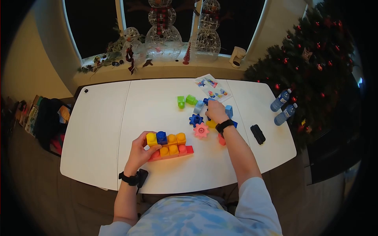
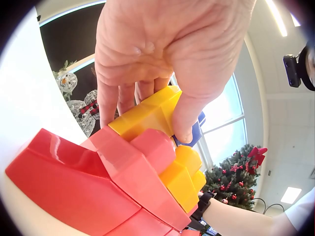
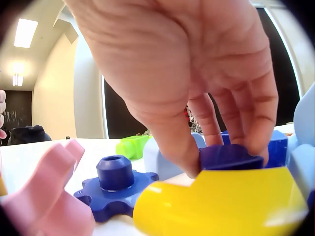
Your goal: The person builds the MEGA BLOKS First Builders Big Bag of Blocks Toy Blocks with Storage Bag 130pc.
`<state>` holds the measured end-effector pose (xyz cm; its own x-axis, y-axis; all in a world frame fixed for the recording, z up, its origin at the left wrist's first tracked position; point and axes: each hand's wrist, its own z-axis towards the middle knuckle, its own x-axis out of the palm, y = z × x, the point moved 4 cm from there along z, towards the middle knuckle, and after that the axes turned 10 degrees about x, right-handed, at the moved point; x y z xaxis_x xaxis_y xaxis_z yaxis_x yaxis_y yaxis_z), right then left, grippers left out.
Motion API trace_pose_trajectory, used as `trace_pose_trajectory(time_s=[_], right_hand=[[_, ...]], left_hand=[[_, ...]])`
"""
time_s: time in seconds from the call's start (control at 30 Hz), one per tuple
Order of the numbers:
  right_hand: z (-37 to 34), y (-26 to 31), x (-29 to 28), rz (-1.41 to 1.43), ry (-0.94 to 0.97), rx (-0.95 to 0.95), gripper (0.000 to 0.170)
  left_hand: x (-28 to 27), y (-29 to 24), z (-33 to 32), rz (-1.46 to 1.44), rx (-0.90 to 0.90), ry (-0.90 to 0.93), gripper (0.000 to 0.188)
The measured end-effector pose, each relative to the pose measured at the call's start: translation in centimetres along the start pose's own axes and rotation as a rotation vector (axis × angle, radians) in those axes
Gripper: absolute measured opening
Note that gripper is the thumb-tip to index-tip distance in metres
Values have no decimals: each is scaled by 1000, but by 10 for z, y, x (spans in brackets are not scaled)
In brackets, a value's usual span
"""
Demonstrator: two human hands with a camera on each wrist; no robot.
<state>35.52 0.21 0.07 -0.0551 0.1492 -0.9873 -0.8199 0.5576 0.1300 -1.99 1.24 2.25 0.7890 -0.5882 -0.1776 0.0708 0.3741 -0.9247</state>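
My left hand (image 1: 139, 154) grips the left end of a block assembly (image 1: 168, 149), pink and red below with yellow studs and one blue block (image 1: 161, 137) on top. In the left wrist view, the thumb and fingers of the left hand (image 2: 162, 54) lie around a yellow block (image 2: 152, 115). Among the loose pieces, my right hand (image 1: 217, 112) reaches down. The right wrist view shows the right hand (image 3: 197, 83) pinching a dark blue block (image 3: 230, 157) behind a yellow piece (image 3: 226, 201).
Beside the right hand lie a blue gear (image 1: 195, 120), a pink gear (image 1: 201, 130), green blocks (image 1: 181, 102) and light blue blocks (image 1: 228, 110). A picture sheet (image 1: 213, 88) lies behind. Two bottles (image 1: 280, 100) and a black case (image 1: 258, 134) are at the right.
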Motion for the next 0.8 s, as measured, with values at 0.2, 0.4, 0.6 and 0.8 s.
trace_pose_trajectory(time_s=[0.2,0.4,0.6,0.8], right_hand=[[-47,44,-100,635,-53,-113,41],[-126,113,-112,863,305,-582,36],[-136,123,-100,814,329,-656,38],[-141,125,-98,754,299,-651,35]], left_hand=[[-2,-6,0,35,-17,35,41],[-1,-5,0,38,8,43,41],[-2,-5,1,26,13,33,41],[-1,-8,1,40,-8,33,41]])
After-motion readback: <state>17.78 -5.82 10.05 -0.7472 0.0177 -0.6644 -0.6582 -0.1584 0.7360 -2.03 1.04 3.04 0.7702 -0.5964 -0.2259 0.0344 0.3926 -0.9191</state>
